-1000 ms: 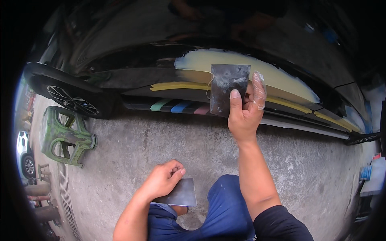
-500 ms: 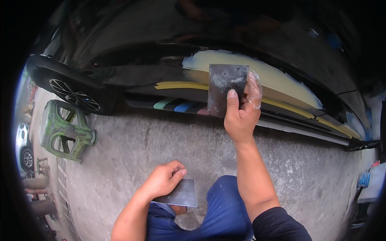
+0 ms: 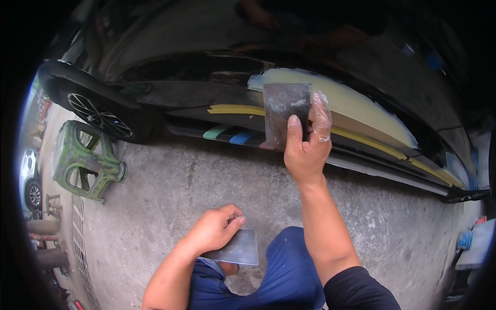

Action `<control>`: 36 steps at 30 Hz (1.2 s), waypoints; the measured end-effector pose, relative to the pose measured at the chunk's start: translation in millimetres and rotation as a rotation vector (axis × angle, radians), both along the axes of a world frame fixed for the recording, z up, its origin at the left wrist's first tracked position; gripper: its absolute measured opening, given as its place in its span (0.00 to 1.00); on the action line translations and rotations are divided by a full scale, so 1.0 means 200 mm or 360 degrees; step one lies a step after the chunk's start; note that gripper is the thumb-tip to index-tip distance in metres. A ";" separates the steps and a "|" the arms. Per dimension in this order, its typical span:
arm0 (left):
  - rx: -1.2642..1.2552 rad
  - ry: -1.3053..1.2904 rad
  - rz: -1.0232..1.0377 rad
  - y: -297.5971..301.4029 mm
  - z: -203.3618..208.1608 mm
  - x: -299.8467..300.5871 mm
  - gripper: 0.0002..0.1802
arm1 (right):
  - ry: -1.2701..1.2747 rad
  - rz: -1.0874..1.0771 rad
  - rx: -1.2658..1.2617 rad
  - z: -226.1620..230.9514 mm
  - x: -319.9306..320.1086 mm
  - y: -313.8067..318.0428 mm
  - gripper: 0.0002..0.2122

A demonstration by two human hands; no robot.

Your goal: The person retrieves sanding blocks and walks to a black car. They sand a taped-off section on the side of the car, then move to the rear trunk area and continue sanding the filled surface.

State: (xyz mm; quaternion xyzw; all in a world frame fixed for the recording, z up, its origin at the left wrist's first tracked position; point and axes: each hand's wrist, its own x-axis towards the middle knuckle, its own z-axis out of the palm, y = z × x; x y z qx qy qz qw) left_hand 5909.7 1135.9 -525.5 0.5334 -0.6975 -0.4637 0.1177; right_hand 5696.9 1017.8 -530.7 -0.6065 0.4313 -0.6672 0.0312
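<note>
My right hand (image 3: 308, 142) grips a dark rectangular putty spreader (image 3: 287, 111), thumb on its near face. Clear plastic film wraps some of that hand's fingers, and pale smears mark the spreader's upper part. It is held up in front of a black car's side panel; whether it touches the panel I cannot tell. Behind it spreads a long patch of beige filler (image 3: 356, 102) with a whitish edge. Yellow masking tape (image 3: 368, 143) runs along the panel below the patch. Above my lap, my left hand (image 3: 217, 227) is closed on a flat grey plate (image 3: 237, 248).
A worn green plastic stool (image 3: 85, 160) stands at left, close to the car's wheel (image 3: 95, 113). Green and blue tape strips (image 3: 241, 137) cross the sill. A floor grate (image 3: 79, 232) and another car (image 3: 32, 181) lie farther left. A blue can (image 3: 466, 239) is at far right.
The view has shifted slightly, so the car's filler patch sits a little farther right. My right hand and the spreader have moved slightly left against the panel. Both hands keep their holds.
</note>
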 end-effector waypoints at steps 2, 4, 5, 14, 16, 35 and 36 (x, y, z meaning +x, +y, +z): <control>-0.0013 0.0021 0.0006 0.00 0.00 0.01 0.12 | -0.0159 0.0030 -0.0006 -0.02 -0.04 0.01 0.21; -0.0047 0.0041 0.0005 0.01 -0.02 0.02 0.12 | -0.0084 -0.0001 -0.0054 -0.02 -0.03 0.00 0.21; -0.0049 0.0025 -0.0007 0.01 -0.02 0.02 0.12 | -0.0023 0.0016 -0.0074 -0.01 0.00 -0.01 0.20; -0.0159 0.0018 -0.0020 0.03 -0.03 0.03 0.11 | -0.0023 -0.0029 -0.0104 -0.02 0.02 -0.02 0.21; -0.0134 -0.0001 -0.0028 0.03 -0.04 0.03 0.11 | 0.0256 -0.0036 -0.0139 0.01 0.06 -0.02 0.22; -0.0152 0.0195 0.0286 0.03 -0.02 0.05 0.11 | -0.0520 0.0835 0.0471 -0.14 0.08 0.28 0.25; -0.0066 0.0394 0.0435 0.03 -0.03 0.05 0.12 | -0.0719 0.1019 0.0662 -0.13 0.08 0.34 0.25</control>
